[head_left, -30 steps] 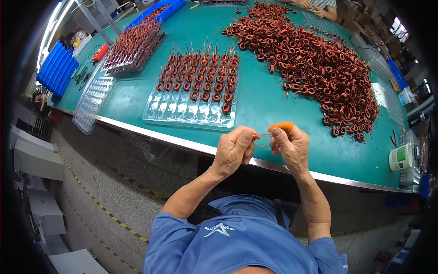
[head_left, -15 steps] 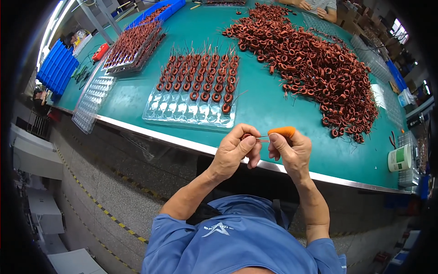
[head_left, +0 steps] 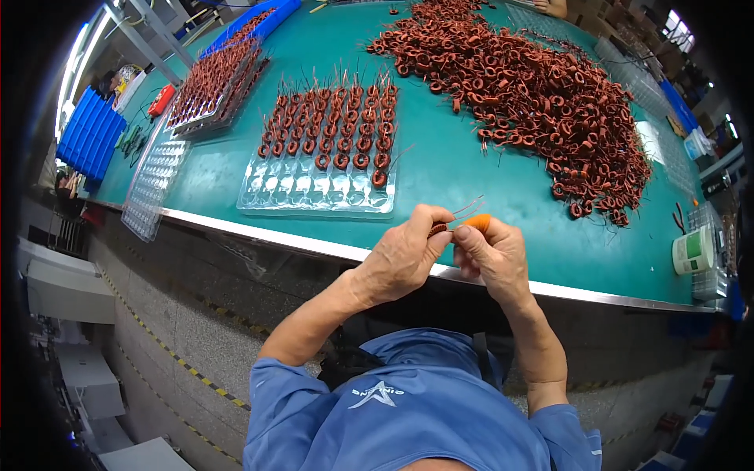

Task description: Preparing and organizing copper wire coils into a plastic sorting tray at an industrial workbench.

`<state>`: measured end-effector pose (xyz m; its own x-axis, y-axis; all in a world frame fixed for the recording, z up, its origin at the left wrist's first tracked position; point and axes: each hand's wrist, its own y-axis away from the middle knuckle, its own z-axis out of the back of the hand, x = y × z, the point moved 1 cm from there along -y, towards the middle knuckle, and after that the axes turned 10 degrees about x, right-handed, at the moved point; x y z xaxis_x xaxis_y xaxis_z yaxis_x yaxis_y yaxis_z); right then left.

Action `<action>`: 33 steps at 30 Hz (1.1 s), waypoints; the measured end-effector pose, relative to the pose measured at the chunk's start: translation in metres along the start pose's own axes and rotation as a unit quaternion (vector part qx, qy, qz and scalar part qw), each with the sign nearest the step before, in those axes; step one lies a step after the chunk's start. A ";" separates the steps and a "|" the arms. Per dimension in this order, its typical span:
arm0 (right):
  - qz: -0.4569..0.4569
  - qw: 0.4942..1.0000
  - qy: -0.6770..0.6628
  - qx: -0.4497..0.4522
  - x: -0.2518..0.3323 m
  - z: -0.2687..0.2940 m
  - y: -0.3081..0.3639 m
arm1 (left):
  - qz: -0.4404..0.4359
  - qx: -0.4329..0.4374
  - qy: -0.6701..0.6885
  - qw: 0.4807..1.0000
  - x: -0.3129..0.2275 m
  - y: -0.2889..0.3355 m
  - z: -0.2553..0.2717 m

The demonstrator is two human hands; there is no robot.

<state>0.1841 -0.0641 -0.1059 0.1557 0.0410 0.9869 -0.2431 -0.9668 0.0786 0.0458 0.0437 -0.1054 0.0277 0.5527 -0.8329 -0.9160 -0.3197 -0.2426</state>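
Above the near table edge, my left hand (head_left: 400, 255) pinches a small copper-wound ring coil (head_left: 437, 229) between thumb and fingers. Two thin wire leads (head_left: 471, 207) stick out from it to the upper right. My right hand (head_left: 499, 259), an orange cover (head_left: 477, 223) on its index finger, meets the coil's right side with thumb and finger pressed together. Its exact grip point is partly hidden. Beyond my left hand, a clear plastic tray (head_left: 314, 206) holds rows of similar coils standing with leads upward; its nearest pockets hold none, apart from one coil (head_left: 379, 179) at the right.
A large heap of coils (head_left: 542, 102) covers the table's far right. Stacked filled trays (head_left: 208, 94), an unfilled tray (head_left: 155, 188) and blue bins (head_left: 92, 133) are at the left. A white tub (head_left: 693, 253) stands at the right edge. Another person's hand (head_left: 550, 6) shows at the far side.
The coil has turned, so its leads now point up and away instead of running across to my right hand. My hands have come closer together, and the view has shifted slightly.
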 end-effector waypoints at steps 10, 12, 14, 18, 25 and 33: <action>-0.118 0.977 -0.149 0.092 -0.007 0.011 0.001 | -0.060 0.237 -0.170 0.955 -0.022 -0.003 0.033; -0.128 0.980 -0.111 0.106 -0.010 0.013 -0.001 | -0.151 0.227 -0.295 0.916 -0.019 -0.003 0.034; -0.132 0.981 -0.099 0.099 -0.013 0.013 -0.001 | -0.157 0.244 -0.332 0.898 -0.019 -0.001 0.033; -0.164 0.983 -0.032 0.081 -0.012 0.006 -0.006 | -0.149 0.207 -0.391 0.885 -0.013 0.006 0.028; -0.029 0.996 0.086 0.013 -0.010 -0.001 -0.001 | -0.048 0.112 -0.172 0.977 0.002 0.006 0.013; 0.010 1.000 0.005 0.028 0.003 0.001 -0.007 | 0.008 -0.008 0.441 0.897 0.017 0.014 -0.013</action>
<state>0.1872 -0.0576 -0.1039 0.1413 0.0244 0.9897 -0.1916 -0.9801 0.0515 0.0383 0.0383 -0.1293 0.3270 -0.2738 -0.9045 -0.9134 -0.3372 -0.2281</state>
